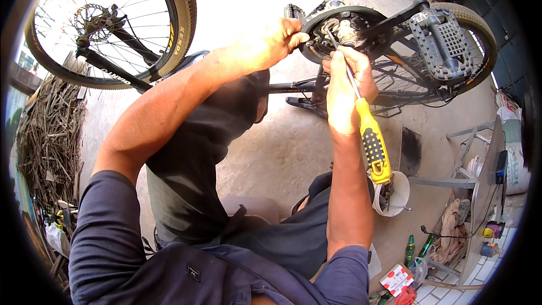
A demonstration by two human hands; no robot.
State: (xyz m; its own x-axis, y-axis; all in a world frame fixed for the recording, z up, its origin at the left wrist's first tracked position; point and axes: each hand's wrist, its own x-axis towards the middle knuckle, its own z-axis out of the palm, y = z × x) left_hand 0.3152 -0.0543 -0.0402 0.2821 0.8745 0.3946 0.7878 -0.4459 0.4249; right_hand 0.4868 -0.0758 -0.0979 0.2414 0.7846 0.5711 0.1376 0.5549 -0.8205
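An upside-down bicycle stands before me, its chainring with a black guard (316,39) and greasy crank centre (344,29) between my hands. My right hand (350,79) is closed round the shaft of a screwdriver (372,142) with a yellow and black handle. Its tip points up into the middle of the chainring; the exact contact is too small to tell. My left hand (276,43) pinches the left edge of the chainring guard, fingers closed. A crank arm (395,18) runs right to a black pedal (442,43).
The front wheel (175,20) rises at upper left and the rear wheel (480,39) at far right. A white bucket (395,193) stands by my right forearm. Farther right are a metal-legged table (480,181) and green bottles (410,251). Sticks (51,130) are piled at left.
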